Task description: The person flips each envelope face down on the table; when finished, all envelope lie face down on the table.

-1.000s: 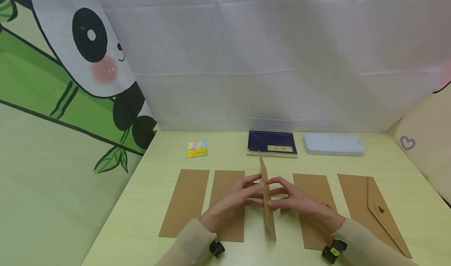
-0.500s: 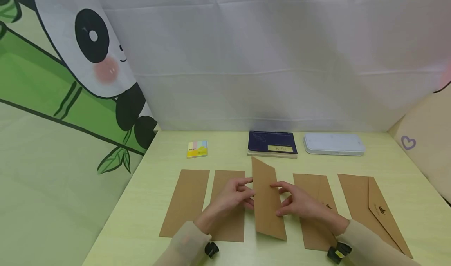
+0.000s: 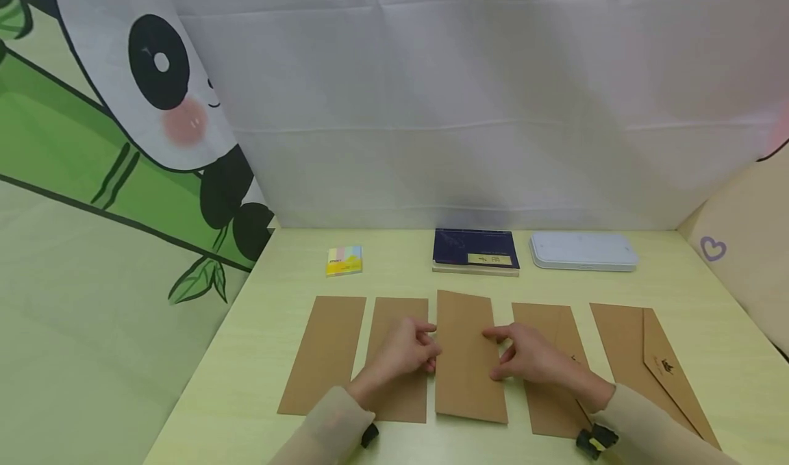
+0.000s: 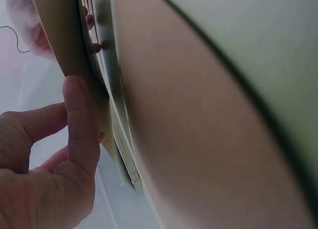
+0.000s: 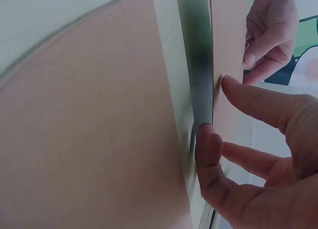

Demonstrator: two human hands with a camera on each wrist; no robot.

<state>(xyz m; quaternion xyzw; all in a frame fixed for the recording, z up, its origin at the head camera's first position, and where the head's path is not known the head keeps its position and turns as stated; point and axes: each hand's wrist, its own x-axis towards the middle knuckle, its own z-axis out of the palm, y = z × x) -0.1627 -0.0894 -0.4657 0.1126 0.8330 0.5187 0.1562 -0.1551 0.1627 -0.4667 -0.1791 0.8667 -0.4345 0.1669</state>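
Observation:
A plain brown paper envelope (image 3: 467,366) is held a little above the table, its blank side up, between both hands. My left hand (image 3: 407,348) pinches its left edge, thumb on the upper face in the left wrist view. At the right edge my right hand (image 3: 531,357) grips it; the right wrist view has the thumb on one face and fingers (image 5: 208,144) at the other. Beside it on the left lies a blank brown envelope (image 3: 394,309), partly under the left forearm. On the right, another brown envelope (image 3: 548,410) shows part of its flap and print.
The outermost envelopes are a blank one (image 3: 322,355) at left and one with a crown-printed flap (image 3: 666,376) at right. Along the back stand sticky notes (image 3: 344,261), a dark blue notebook (image 3: 474,248) and a pale blue case (image 3: 584,251), before a white cloth backdrop (image 3: 431,109).
The envelope has turned from standing on edge to nearly flat, blank face up, and come lower. The hands have moved apart to its two long edges. The other envelopes have stayed put.

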